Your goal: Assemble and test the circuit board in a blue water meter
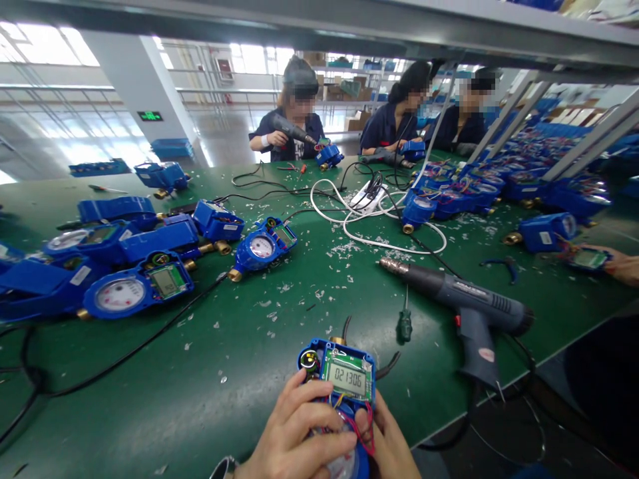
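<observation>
I hold a blue water meter (pixel 339 372) at the near edge of the green table (pixel 210 372). Its cover is off, so a green circuit board with an LCD reading 021306 and red and yellow wires are exposed. My left hand (pixel 294 436) wraps round the meter's left side, with the fingers curled over its face. My right hand (pixel 387 439) grips the right side, its thumb by the red wires. A small green-handled screwdriver (pixel 404 319) lies just beyond the meter. A dark heat gun (pixel 464 303) rests on the table to the right.
Several blue meters (pixel 134 289) lie at the left, and one (pixel 262 247) sits mid-table. A white cable (pixel 359 226) loops beside more meters (pixel 459 196). Three people work at the far side; another person's hand (pixel 622 263) reaches in at right. Plastic scraps litter the table.
</observation>
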The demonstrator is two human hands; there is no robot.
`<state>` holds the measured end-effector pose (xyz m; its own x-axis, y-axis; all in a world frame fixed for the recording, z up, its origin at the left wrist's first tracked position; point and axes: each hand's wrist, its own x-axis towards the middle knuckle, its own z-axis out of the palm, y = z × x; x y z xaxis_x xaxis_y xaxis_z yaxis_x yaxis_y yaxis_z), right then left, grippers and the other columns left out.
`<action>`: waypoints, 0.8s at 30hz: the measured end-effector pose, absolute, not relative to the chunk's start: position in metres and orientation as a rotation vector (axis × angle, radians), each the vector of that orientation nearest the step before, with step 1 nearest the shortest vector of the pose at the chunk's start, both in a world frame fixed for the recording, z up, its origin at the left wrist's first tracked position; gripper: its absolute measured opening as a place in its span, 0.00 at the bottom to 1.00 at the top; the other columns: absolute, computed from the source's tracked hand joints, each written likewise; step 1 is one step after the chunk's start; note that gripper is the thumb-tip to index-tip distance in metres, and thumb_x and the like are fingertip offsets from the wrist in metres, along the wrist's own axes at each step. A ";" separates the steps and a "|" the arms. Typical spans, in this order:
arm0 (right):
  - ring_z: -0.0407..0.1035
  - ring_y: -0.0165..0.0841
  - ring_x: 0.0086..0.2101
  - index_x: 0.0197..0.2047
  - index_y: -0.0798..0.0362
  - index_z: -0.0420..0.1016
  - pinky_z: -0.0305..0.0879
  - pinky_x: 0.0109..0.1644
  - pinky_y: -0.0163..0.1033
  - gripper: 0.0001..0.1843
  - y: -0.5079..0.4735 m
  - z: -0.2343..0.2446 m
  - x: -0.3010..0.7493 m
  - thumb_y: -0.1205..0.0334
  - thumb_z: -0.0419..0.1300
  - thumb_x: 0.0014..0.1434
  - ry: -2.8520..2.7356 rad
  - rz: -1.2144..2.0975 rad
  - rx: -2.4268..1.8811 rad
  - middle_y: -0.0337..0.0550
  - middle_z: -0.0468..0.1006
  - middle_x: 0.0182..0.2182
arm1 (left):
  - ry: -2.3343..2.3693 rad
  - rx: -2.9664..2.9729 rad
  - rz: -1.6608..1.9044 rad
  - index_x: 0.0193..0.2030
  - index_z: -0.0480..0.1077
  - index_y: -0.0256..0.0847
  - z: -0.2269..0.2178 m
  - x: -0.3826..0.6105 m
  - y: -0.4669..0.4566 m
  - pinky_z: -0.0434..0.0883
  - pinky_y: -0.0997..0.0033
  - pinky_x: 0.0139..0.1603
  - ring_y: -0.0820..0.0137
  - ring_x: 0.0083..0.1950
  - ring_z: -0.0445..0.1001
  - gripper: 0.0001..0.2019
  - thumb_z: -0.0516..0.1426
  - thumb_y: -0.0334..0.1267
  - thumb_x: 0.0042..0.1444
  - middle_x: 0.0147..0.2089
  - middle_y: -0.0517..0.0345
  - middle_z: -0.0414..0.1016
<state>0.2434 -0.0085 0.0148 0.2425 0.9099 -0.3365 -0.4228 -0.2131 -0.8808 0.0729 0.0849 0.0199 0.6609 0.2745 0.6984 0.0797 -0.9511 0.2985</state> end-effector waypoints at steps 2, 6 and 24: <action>0.70 0.47 0.50 0.54 0.51 0.74 0.65 0.56 0.49 0.33 -0.008 0.015 0.242 0.40 0.67 0.52 -0.517 1.289 -1.260 0.52 0.77 0.47 | 0.289 2.638 1.179 0.47 0.74 0.45 0.019 0.073 0.085 0.49 0.58 0.73 0.66 0.62 0.67 0.17 0.44 0.39 0.68 0.40 0.59 0.76; 0.71 0.46 0.48 0.52 0.52 0.75 0.66 0.55 0.48 0.31 -0.006 0.017 0.234 0.39 0.66 0.52 -0.497 1.228 -1.274 0.52 0.78 0.46 | 0.292 2.648 1.209 0.46 0.74 0.46 0.019 0.074 0.085 0.50 0.57 0.72 0.66 0.61 0.68 0.16 0.44 0.38 0.68 0.39 0.59 0.77; 0.69 0.47 0.51 0.54 0.49 0.74 0.66 0.56 0.52 0.33 -0.008 0.011 0.227 0.37 0.66 0.51 -0.415 1.251 -1.126 0.49 0.77 0.48 | 0.265 2.655 1.214 0.48 0.74 0.46 0.021 0.073 0.087 0.50 0.60 0.72 0.67 0.62 0.67 0.15 0.47 0.39 0.66 0.42 0.59 0.78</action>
